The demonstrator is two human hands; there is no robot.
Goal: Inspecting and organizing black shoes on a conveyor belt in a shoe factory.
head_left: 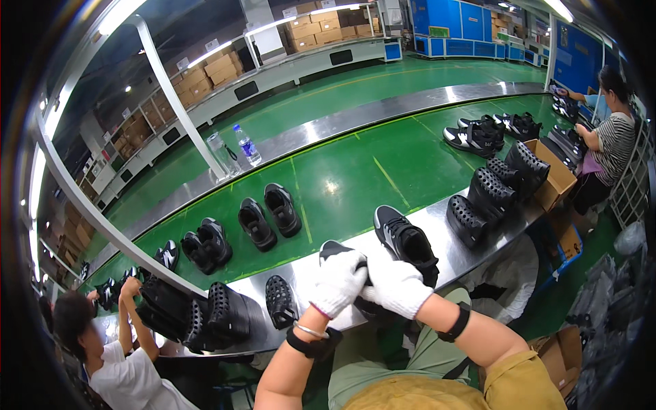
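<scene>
Both my hands wear white knit gloves and meet at the steel ledge (307, 266) in front of me. My left hand (339, 281) is closed over a black sneaker with a grey toe (333, 248). From the other side my right hand (398, 285) grips the same sneaker, fingers bent in against it. The gloves hide most of its upper and opening. Just right of my hands, a similar black sneaker with grey trim (403, 236) rests toe away from me. Left of them lies a single black clog-shaped piece with round holes (280, 301).
Nested black perforated pieces stand on the ledge at right (492, 191) and left (229, 311). A green conveyor belt (342, 171) carries several sneakers (256, 224). Bottles (247, 145) stand on its far rim. An open carton (553, 178) is at right. Co-workers sit at left (130, 369) and right (615, 137).
</scene>
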